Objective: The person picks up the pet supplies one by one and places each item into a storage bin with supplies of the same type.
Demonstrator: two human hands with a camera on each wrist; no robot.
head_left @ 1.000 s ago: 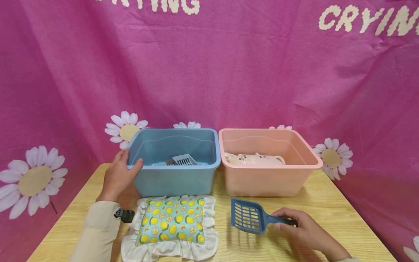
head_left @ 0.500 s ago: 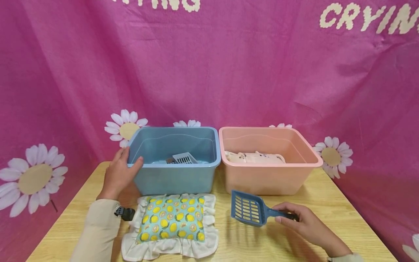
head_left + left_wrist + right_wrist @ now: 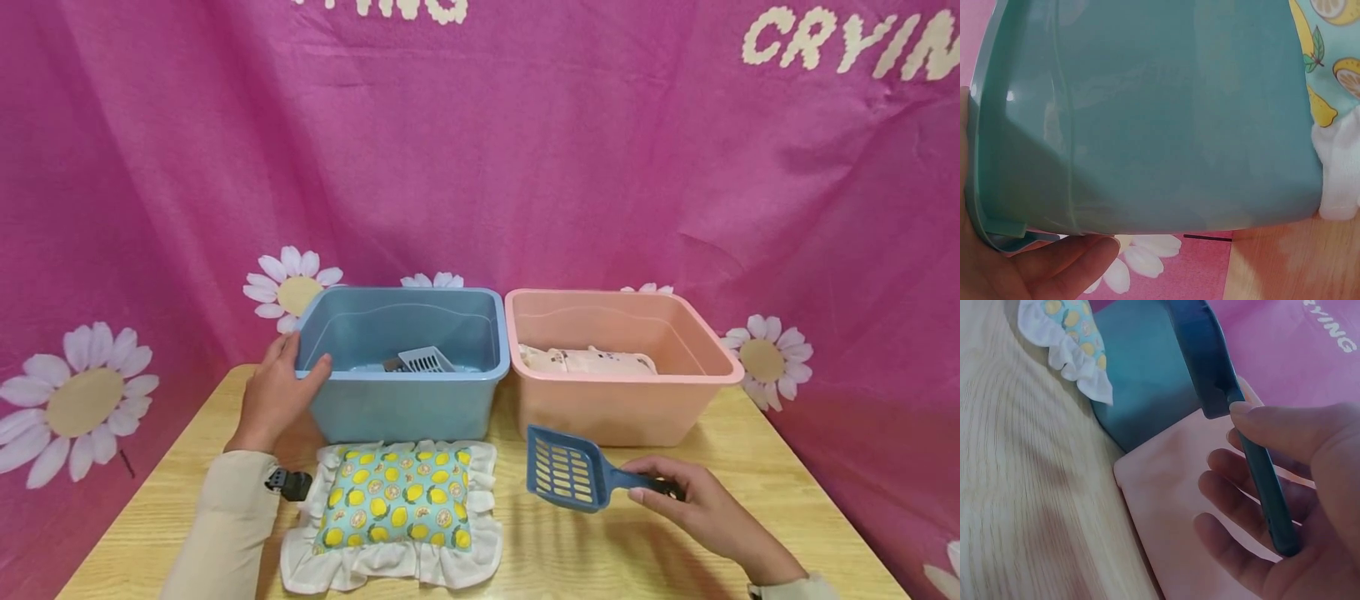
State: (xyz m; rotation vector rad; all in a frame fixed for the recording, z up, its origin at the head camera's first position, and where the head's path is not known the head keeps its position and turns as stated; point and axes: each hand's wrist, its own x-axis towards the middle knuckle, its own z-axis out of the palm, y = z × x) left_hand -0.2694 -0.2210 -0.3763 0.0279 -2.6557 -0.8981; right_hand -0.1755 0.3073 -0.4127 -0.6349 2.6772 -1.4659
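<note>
My right hand (image 3: 697,512) pinches the handle of a dark blue litter scoop (image 3: 597,477) between thumb and fingers. The slotted pan points left, held above the table in front of the pink bin (image 3: 600,418). In the right wrist view the thumb presses the scoop handle (image 3: 1265,481) near the pan, with the other fingers curled behind it. My left hand (image 3: 276,398) grips the near left corner of a blue bin (image 3: 405,412), thumb at the front rim. Close up in the left wrist view, its fingers (image 3: 1075,272) wrap past the rim of the blue wall (image 3: 1160,125).
Inside the blue bin lies a pale grey slotted scoop (image 3: 427,360) beside a small brownish thing. The pink bin holds a cream printed cloth item (image 3: 588,362). A lemon-print pillow (image 3: 401,500) with white ruffles lies before the blue bin. A magenta curtain (image 3: 480,167) hangs behind.
The right hand has raised the scoop a little, tilting its pan up toward the pink bin's front. The left hand stays on the blue bin's corner.
</note>
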